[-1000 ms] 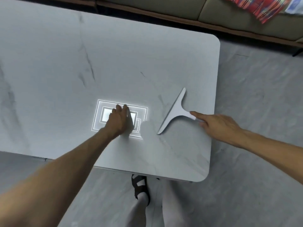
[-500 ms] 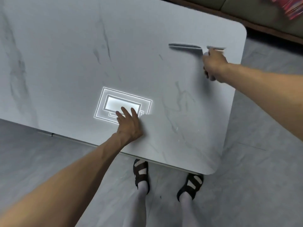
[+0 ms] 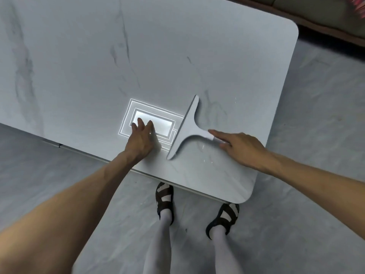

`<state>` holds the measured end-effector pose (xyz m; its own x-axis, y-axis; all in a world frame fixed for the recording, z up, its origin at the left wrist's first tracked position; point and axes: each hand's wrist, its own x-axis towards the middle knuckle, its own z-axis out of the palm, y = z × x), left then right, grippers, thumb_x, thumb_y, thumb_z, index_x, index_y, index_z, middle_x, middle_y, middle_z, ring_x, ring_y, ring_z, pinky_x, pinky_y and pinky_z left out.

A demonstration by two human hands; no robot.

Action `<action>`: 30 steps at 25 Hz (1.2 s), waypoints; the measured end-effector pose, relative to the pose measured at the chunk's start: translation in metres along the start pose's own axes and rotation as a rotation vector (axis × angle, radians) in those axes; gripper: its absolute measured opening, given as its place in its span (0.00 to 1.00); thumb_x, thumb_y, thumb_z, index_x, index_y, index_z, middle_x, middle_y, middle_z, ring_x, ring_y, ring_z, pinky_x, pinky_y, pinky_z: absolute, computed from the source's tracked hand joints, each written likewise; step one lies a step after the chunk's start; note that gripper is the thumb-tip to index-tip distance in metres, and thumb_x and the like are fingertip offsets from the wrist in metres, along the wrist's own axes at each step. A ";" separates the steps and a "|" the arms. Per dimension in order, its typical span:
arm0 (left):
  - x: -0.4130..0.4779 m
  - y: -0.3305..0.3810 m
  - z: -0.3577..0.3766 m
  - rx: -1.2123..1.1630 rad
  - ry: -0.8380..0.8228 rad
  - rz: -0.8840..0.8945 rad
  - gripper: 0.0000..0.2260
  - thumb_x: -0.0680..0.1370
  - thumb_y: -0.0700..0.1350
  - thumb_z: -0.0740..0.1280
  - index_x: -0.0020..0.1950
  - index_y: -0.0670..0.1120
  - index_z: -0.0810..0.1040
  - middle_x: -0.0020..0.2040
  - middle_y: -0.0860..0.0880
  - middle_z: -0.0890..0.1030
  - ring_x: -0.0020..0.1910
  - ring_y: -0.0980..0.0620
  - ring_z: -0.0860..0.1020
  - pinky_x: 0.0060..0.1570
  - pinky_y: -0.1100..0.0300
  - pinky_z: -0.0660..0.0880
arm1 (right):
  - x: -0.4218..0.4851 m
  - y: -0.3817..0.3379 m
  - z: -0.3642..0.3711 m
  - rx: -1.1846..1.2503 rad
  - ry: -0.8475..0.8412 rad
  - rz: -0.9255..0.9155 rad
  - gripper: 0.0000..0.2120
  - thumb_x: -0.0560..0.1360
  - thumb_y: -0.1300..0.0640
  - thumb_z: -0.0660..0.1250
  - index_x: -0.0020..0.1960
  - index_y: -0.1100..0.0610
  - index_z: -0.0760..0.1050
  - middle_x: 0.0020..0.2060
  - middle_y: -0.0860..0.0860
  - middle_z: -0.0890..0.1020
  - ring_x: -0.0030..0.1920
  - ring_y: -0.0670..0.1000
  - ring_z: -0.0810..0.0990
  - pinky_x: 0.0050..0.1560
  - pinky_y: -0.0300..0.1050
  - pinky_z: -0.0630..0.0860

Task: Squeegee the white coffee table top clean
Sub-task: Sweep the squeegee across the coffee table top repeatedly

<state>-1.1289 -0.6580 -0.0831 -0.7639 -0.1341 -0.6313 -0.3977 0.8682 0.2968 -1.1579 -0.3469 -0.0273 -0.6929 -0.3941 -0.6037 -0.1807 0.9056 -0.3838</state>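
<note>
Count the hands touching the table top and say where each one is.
2. The left hand lies flat on the table top over the bright rectangular reflection. The right hand holds the squeegee handle near the table's right edge.

No text, label, brand, number or sign can be read anywhere; the tabletop point(image 3: 177, 56) at centre frame carries only nested bright rectangles, without lettering.
</note>
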 end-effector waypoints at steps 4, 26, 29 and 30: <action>-0.012 0.018 0.014 0.068 0.098 0.040 0.19 0.77 0.35 0.61 0.68 0.39 0.69 0.70 0.36 0.65 0.67 0.36 0.68 0.63 0.45 0.71 | -0.043 0.055 -0.012 -0.168 -0.067 0.015 0.22 0.82 0.46 0.51 0.70 0.26 0.51 0.62 0.44 0.78 0.60 0.50 0.76 0.49 0.42 0.72; -0.040 0.067 0.043 0.033 0.247 0.043 0.13 0.78 0.39 0.58 0.61 0.42 0.75 0.58 0.44 0.80 0.56 0.43 0.77 0.47 0.55 0.72 | -0.050 0.088 0.009 -0.298 -0.030 -0.217 0.18 0.80 0.39 0.50 0.69 0.28 0.60 0.49 0.45 0.81 0.50 0.50 0.80 0.39 0.43 0.67; -0.038 0.083 0.044 0.058 0.250 0.046 0.13 0.79 0.40 0.58 0.63 0.42 0.73 0.57 0.44 0.80 0.55 0.42 0.78 0.46 0.54 0.72 | -0.072 0.129 -0.022 -0.354 0.033 -0.115 0.17 0.79 0.38 0.52 0.68 0.27 0.62 0.51 0.42 0.82 0.48 0.48 0.81 0.37 0.42 0.67; -0.037 0.086 0.042 0.072 0.253 0.022 0.12 0.80 0.42 0.58 0.62 0.43 0.73 0.56 0.44 0.81 0.53 0.41 0.79 0.45 0.54 0.72 | -0.076 0.134 -0.031 -0.386 0.052 -0.101 0.18 0.79 0.38 0.51 0.67 0.27 0.62 0.50 0.41 0.82 0.47 0.48 0.81 0.35 0.42 0.67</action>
<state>-1.1136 -0.5585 -0.0643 -0.8782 -0.2224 -0.4234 -0.3495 0.9028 0.2507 -1.1510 -0.1913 -0.0115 -0.6909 -0.4848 -0.5363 -0.4917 0.8590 -0.1431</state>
